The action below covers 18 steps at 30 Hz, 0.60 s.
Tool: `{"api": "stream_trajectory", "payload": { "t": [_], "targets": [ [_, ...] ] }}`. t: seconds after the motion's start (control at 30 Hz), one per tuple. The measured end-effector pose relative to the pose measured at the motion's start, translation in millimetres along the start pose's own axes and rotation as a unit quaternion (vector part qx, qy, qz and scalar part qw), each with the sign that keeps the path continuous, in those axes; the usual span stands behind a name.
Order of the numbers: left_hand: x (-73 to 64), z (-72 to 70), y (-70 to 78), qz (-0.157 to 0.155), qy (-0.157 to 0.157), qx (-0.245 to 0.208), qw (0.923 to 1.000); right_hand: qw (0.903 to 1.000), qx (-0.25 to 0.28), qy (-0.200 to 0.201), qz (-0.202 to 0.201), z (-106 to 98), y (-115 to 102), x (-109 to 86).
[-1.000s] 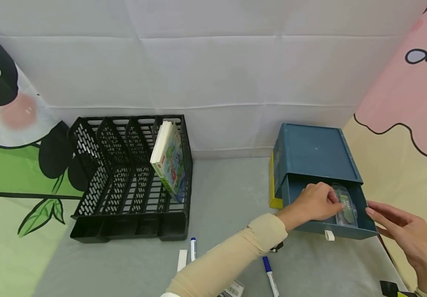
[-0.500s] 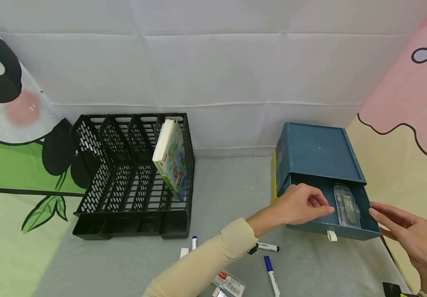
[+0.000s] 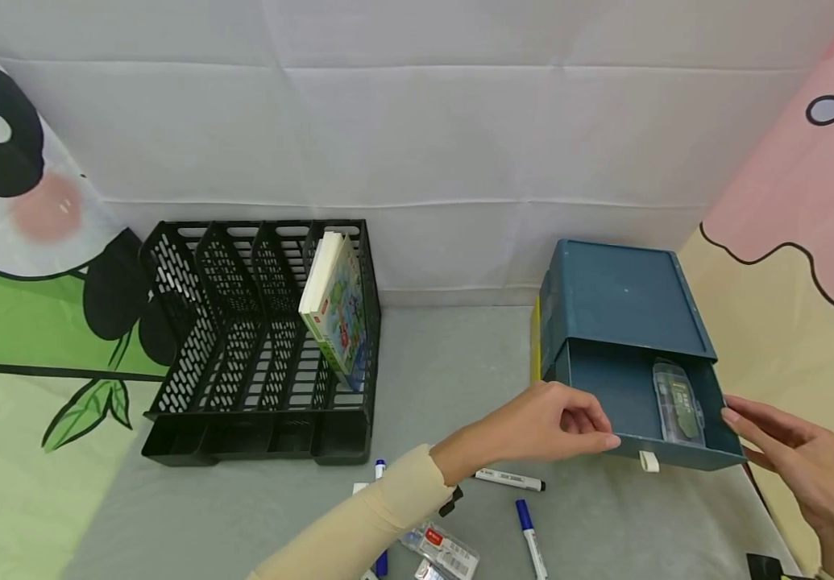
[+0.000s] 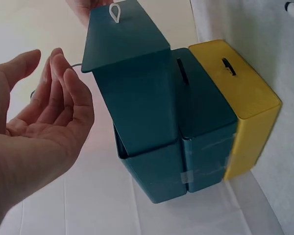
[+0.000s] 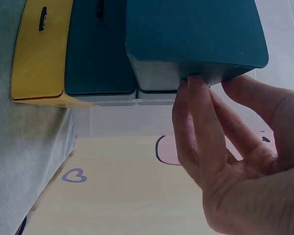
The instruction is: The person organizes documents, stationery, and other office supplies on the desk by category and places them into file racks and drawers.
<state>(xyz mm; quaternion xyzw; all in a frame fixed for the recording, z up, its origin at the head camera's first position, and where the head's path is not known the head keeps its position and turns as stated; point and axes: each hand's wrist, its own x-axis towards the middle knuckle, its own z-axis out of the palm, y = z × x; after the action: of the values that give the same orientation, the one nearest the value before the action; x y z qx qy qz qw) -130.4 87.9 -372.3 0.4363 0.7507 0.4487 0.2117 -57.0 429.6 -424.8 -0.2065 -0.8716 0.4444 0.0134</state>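
Note:
A dark blue box (image 3: 627, 298) stands at the right with its drawer (image 3: 598, 395) pulled out toward me. Inside the drawer, by its right wall, lies a clear plastic case (image 3: 678, 403) with something green in it. My left hand (image 3: 540, 423) hovers at the drawer's front left corner, holding nothing, its fingers loosely bent. With near-straight fingers and thumb, my right hand (image 3: 801, 459) touches the drawer's outer right side. The right wrist view shows those fingertips (image 5: 198, 83) against the drawer wall. A white loop tab (image 3: 649, 461) hangs on the drawer front.
A yellow box (image 4: 235, 73) stands beside the blue one. At the left, a black rack (image 3: 257, 346) holds books (image 3: 337, 314). Markers (image 3: 530, 538) and a small clear package (image 3: 449, 552) lie on the grey table (image 3: 453, 362); the left sleeve covers some items.
My left hand has let go of the clear plastic case in the drawer and moved left toward me. A white marker has come into view under it. My right hand has stayed put.

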Motion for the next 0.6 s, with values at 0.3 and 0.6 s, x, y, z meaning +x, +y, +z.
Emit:
{"api": "stream_trajectory", "payload": {
  "t": [0.3,0.6],
  "targets": [
    [-25.8,1.3,-11.2,0.04,-0.02,0.031,0.9985,0.9998,0.016,0.006,-0.005,1,1,0.1],
    [-47.3,6.7,-32.7,0.065,-0.042,0.032,0.9965,0.9999,0.005,0.012,0.005,2,-1,-0.5]
  ]
}}
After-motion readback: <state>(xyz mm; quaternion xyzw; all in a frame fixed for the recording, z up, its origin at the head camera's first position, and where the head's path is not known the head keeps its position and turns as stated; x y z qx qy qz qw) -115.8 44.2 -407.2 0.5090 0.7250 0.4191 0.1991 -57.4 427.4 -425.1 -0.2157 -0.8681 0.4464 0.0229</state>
